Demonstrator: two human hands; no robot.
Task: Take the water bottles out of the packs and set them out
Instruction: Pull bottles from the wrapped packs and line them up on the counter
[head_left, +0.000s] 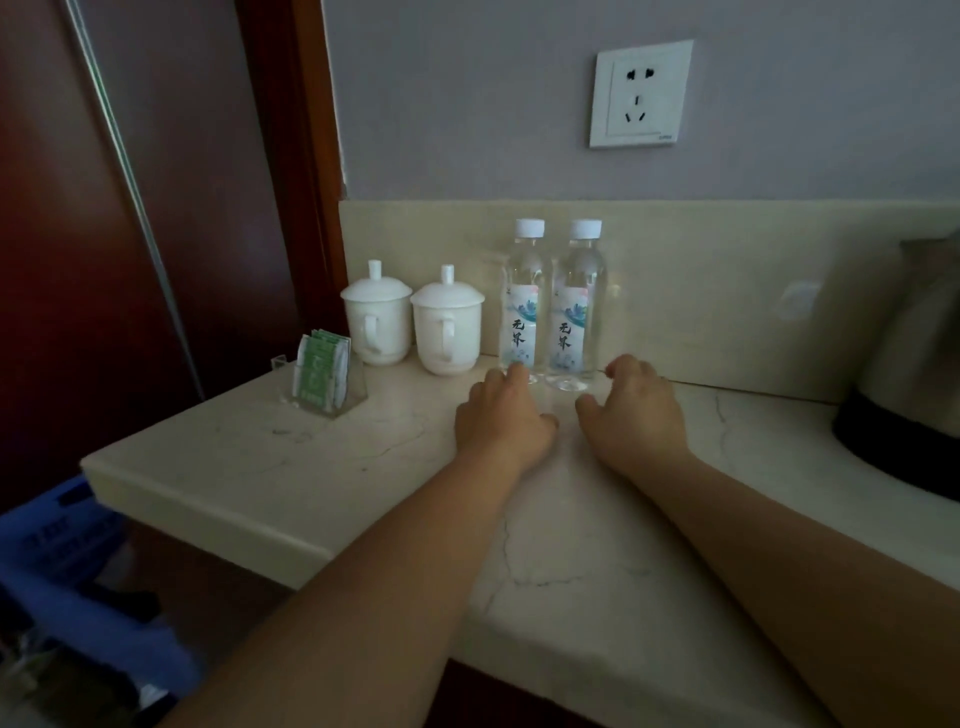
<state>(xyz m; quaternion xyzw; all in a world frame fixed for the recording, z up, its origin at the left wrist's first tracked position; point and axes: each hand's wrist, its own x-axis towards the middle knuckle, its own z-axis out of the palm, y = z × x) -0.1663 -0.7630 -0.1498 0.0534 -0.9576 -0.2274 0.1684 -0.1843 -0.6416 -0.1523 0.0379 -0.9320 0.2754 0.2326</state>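
Obs., single moment, head view.

Two water bottles stand upright on the desk (311, 467) at its far edge, against the beige backsplash (727, 286). The left bottle (523, 291) and right bottle (577, 296) are side by side, nearly touching. Both have white caps on and their printed labels face the near side.

The left hand (501, 415) lies low over the desk, just in front of the left bottle. Its fingers are loosely bent and one fingertip (516, 371) is at the bottle's base. I cannot tell whether it actually touches. It grips nothing.

The right hand (636, 410) is near the right bottle and slightly to the right of its base. Its fingers are loosely curled and it holds nothing. The thumb points left toward the other hand, and the two hands are close but apart.

Also on the desk:
- Two white lidded cups (410, 322) sit left of the bottles, handles toward the near side.
- A clear sachet holder (327, 376) with green packets stands further left and nearer.
- A kettle (909, 374) on a dark base is at the far right, partly out of frame.

A wall socket (641, 93) is above the backsplash, and a blue crate (78, 545) sits below the desk's left end.
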